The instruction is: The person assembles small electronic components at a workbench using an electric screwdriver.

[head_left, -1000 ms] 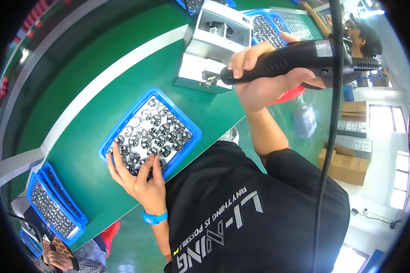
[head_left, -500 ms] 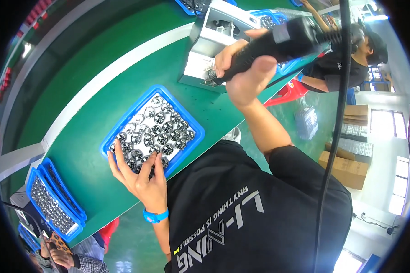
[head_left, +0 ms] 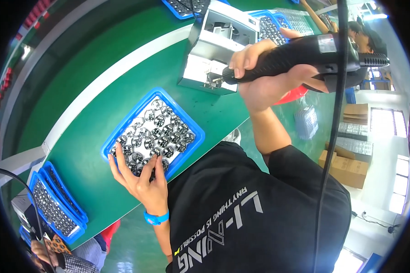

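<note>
My right hand (head_left: 264, 86) is wrapped round a black electric screwdriver (head_left: 291, 57), which lies nearly level. Its thin bit ends at the small metal outlet of a grey and white screw feeder (head_left: 193, 68); whether a screw sits on the bit is too small to tell. My left hand (head_left: 143, 186) rests over the near left part of a blue tray (head_left: 198, 123). Thumb and index finger pinch together at the edge of a round black and silver part (head_left: 155, 152), and the other fingers stretch out over more such parts. Anything between the pinching tips is hidden.
A black cable (head_left: 335, 145) hangs down at the right. Blue trays of small parts (head_left: 54, 204) stand at the table's left end, and another parts tray (head_left: 271, 29) lies behind the feeder. Co-workers' hands and arms show at lower left and upper right.
The screwdriver's body has swung down to the right and is now nearly level, its tip staying by the feeder outlet. My left hand has hardly moved.
</note>
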`<state>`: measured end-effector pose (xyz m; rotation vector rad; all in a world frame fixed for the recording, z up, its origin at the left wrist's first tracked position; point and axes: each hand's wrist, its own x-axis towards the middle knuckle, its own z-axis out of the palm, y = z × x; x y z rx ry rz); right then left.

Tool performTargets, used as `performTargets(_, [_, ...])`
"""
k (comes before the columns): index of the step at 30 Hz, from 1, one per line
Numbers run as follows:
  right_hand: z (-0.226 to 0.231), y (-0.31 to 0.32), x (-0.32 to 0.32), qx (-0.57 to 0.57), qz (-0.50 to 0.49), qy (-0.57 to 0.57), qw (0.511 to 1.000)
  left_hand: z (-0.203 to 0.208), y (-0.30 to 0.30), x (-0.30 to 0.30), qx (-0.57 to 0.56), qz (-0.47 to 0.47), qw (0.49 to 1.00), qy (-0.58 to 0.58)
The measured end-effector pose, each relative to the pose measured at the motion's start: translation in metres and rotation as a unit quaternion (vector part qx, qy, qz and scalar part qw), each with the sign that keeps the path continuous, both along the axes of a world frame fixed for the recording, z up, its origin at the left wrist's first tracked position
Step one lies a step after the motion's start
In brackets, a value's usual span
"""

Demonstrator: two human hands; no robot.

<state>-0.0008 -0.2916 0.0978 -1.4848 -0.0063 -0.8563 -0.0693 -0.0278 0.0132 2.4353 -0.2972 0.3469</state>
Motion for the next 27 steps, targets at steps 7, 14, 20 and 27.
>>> performTargets(7, [-0.017, 0.002, 0.002, -0.029, 0.023, 0.006, 0.999, 0.002, -0.001, 0.000, 0.014, -0.009, 1.000, -0.003])
performTargets(14, [-0.019, 0.003, 0.002, -0.031, 0.007, -0.014, 0.999, 0.002, -0.002, 0.001, 0.022, -0.014, 1.000, -0.007])
performTargets(20, [-0.020, 0.005, 0.008, -0.030, 0.009, -0.022, 0.999, 0.005, -0.002, 0.000, 0.032, -0.008, 0.999, -0.004])
performTargets(27, [-0.028, 0.006, 0.000, -0.034, 0.038, -0.006, 0.999, 0.003, -0.002, 0.000, 0.024, -0.004, 1.000, -0.004])
